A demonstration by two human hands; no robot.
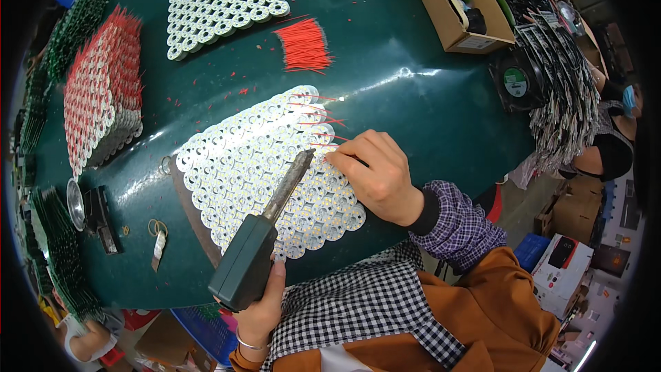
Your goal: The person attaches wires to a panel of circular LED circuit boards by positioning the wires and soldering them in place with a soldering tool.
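A green-bodied soldering iron point(244, 262) is gripped in my left hand point(264, 308), its long metal barrel pointing up and away. The tip touches or hovers just over the right side of a white panel point(241, 179) of joined round LED boards. Beside that tip, my right hand point(379, 176) is closed in a pinch at the panel's right edge, on what looks like a thin red wire, mostly hidden by the fingers. Several short red wires point(320, 121) stick out from the boards along the upper part of this edge.
Beyond the panel lie a bundle of red wires point(303, 45) and a stack of white boards point(224, 3). A stack with red wires point(103, 96) stands at left. A cardboard box point(458, 24) and a solder reel point(515, 81) are at far right. Another person point(606, 138) sits at right.
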